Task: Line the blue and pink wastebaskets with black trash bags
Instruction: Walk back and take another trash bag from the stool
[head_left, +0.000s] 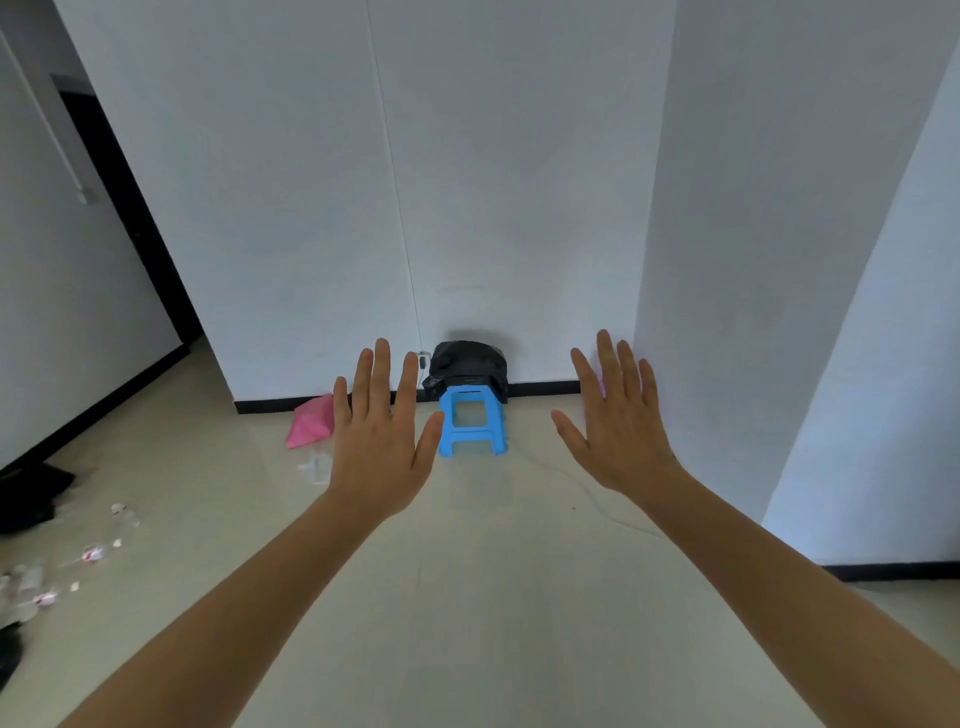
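Both hands, left (382, 436) and right (621, 426), are hovering empty with fingers spread, framing a blue stool (471, 423) carrying a black bag (467, 366) by the wall (311, 208).

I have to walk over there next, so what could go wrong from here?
Litter is scattered on the floor at the left, which could be slipped on. A thin cable trails across the floor toward the right, a possible trip. Both the left hand and right hand are empty and spread, and the black bag sits loosely on the blue stool, so it might slide off if bumped.
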